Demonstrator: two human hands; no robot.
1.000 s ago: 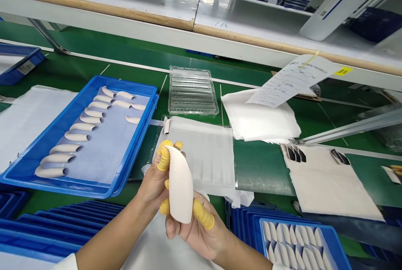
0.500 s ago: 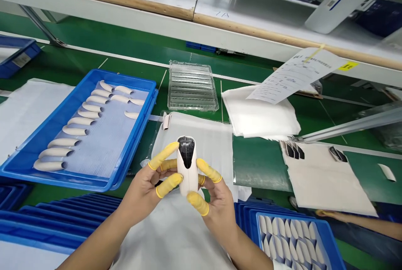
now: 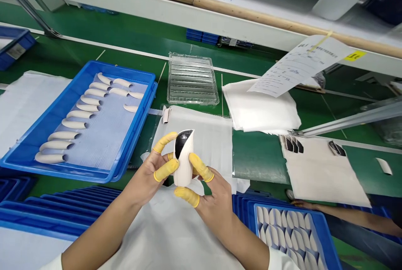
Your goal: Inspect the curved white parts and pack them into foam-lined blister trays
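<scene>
Between both hands, above the white sheet, I hold a cream-white plastic shell with a glossy black inset. Yellow finger cots cover the thumb and fingertips on each side. My left hand pinches the shell near its black part, fingers closed on its left side. Closed on its right side and lower end is my right hand. A small cream piece lies at the sheet's upper left corner. To the left, a blue tray carries several curved cream shells on a pale liner.
A clear ribbed plastic tray sits behind the sheet, beside stacked white sheets. A printed paper hangs from the shelf edge. At lower right are a blue tray of shells and another person's arm. Black pieces lie at right.
The shell has turned in my hands, so its black inset faces more to the left. My right fingers have shifted on it. The camera view has moved slightly.
</scene>
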